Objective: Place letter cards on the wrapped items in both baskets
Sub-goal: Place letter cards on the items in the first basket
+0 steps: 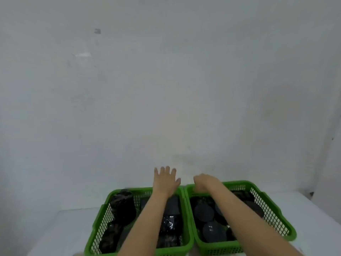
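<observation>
Two green mesh baskets stand side by side on a white table, the left basket point(99, 224) and the right basket point(273, 213). Both hold several items wrapped in black plastic, such as a tall bundle point(123, 206) on the left and round flat packs point(203, 212) on the right. My left hand point(166, 180) reaches over the far rim of the left basket, fingers spread, holding nothing. Over the far left corner of the right basket, my right hand point(205, 182) is curled downward; whether it holds anything is hidden. No letter cards are visible.
A pale wall point(166, 80) rises directly behind the baskets. The white table point(60, 231) extends to the left and right of the baskets. A small dark object point(311, 194) sits at the table's far right edge.
</observation>
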A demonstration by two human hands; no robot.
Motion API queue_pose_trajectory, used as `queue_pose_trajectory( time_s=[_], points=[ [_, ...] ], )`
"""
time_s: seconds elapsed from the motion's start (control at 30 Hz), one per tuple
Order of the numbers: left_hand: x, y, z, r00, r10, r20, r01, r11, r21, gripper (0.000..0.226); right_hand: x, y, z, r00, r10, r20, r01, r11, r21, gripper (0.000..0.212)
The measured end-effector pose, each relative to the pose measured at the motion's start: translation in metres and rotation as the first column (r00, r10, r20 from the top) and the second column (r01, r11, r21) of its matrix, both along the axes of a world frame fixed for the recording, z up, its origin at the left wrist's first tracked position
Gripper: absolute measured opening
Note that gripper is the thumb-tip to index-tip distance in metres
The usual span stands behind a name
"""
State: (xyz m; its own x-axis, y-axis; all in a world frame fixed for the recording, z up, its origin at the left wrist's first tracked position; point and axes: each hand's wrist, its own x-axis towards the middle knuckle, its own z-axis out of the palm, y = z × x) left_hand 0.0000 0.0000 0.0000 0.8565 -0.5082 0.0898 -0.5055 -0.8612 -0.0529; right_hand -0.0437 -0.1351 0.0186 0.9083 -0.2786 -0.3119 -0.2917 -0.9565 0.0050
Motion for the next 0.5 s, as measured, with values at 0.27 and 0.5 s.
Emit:
queue_pose_trajectory(
  time_s=[0.27,0.5],
  points=[
    [-0.030,-0.025,-0.110,0.948,-0.062,-0.312,0.087,0.994,0.067,0.056,-0.008,-0.012,-0.144,0.965,-0.055,-0.257,0.047,0.998,-0.039,0.047],
    [-0.075,-0.021,-0.141,0.996,-0.054,-0.064,0.055,0.998,0.006,0.059,-0.053,-0.010,-0.160,0.981,0.000,0.193,0.015,0.997,-0.074,0.043]
  ],
)
